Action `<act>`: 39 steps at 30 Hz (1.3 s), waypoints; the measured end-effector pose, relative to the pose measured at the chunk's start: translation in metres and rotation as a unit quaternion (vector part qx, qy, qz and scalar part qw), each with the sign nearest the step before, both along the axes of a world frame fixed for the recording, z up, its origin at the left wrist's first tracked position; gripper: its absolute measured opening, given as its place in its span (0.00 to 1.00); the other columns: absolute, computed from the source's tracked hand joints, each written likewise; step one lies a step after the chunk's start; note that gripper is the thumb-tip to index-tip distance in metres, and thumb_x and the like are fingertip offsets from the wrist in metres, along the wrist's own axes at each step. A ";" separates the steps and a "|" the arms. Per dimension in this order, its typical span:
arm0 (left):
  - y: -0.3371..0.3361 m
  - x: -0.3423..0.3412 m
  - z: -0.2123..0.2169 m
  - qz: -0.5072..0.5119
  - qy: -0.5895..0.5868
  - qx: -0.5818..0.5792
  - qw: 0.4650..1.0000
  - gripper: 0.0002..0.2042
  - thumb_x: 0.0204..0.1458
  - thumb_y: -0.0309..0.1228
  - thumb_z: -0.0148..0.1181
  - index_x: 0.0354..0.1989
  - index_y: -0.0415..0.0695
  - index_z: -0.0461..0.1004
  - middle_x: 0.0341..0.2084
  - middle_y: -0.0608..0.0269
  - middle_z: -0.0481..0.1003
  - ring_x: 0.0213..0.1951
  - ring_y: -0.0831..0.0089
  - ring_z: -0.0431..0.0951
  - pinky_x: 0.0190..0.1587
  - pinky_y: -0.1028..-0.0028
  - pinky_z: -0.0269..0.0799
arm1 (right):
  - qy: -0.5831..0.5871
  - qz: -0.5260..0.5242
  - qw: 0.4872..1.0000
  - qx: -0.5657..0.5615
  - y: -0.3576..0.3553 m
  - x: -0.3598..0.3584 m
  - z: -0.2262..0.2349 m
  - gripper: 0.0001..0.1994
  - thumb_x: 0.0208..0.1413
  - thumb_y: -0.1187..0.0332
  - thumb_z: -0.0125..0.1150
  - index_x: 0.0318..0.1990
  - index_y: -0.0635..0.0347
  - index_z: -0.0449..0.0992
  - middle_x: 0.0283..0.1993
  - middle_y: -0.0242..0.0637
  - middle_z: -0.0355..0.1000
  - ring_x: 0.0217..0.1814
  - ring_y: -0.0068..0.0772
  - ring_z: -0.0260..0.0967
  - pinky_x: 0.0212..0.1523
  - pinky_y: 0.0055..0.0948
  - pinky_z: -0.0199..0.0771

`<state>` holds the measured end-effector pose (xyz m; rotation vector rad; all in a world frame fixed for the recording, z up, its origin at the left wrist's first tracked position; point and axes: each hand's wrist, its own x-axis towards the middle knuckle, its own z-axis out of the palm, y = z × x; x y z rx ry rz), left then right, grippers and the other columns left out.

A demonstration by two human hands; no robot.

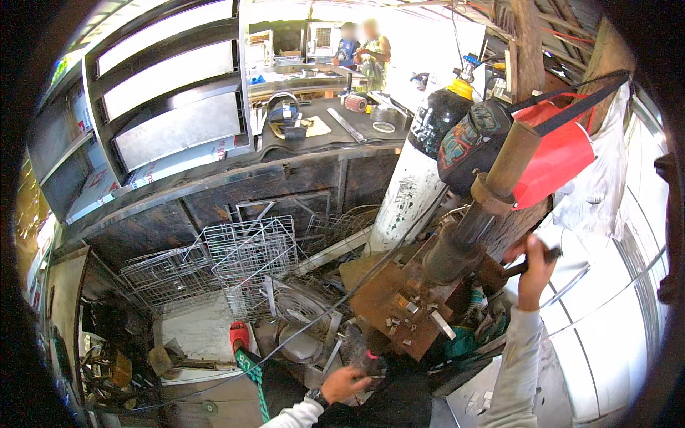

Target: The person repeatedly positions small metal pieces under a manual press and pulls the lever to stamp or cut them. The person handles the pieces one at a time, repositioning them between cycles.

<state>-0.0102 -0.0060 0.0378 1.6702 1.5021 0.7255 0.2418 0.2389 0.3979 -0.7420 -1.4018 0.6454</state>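
My right hand (pixel 535 265) is raised at the right and closed around a dark lever handle (pixel 519 269) on the side of a rusty upright press-like machine (pixel 467 239). My left hand (pixel 342 385) is low at the bottom centre, its fingers on a dark grey metal piece with a pink mark (pixel 365 357). That piece lies at the near edge of the machine's rusty flat plate (pixel 385 299), which carries several small metal offcuts. I cannot tell how firmly the left hand grips it.
A white and black gas cylinder (pixel 417 178) leans behind the machine. A cap (pixel 471 143) and a red bag (pixel 556 153) hang on its post. Wire racks (pixel 239 257) and scrap lie at the left, below a dark workbench (pixel 325 139). Two people (pixel 364 46) stand far back.
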 end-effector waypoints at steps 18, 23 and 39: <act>-0.052 -0.034 -0.017 -0.097 0.056 -0.263 0.958 0.32 0.57 0.61 0.49 0.47 0.41 0.78 0.43 0.44 0.78 0.47 0.46 0.77 0.50 0.57 0.71 | -0.359 -0.161 0.906 0.155 -0.190 0.022 0.050 0.06 0.48 0.77 0.60 0.35 0.66 0.77 0.37 0.43 0.75 0.39 0.45 0.72 0.45 0.36 0.72; -0.065 -0.044 -0.046 -0.087 0.067 -0.226 0.968 0.31 0.57 0.61 0.50 0.50 0.43 0.77 0.45 0.45 0.78 0.49 0.48 0.77 0.52 0.58 0.71 | -0.146 -0.200 0.959 0.141 -0.039 0.020 0.078 0.25 0.60 0.57 0.60 0.56 0.70 0.71 0.55 0.46 0.70 0.57 0.36 0.65 0.62 0.35 0.61; -0.065 -0.049 -0.076 -0.069 0.052 -0.290 0.953 0.31 0.57 0.60 0.50 0.50 0.42 0.77 0.46 0.45 0.78 0.49 0.48 0.77 0.52 0.58 0.71 | 0.137 -0.025 0.989 -0.048 0.020 -0.011 0.080 0.26 0.66 0.48 0.49 0.19 0.49 0.56 0.10 0.25 0.50 0.08 0.17 0.41 0.10 0.22 0.38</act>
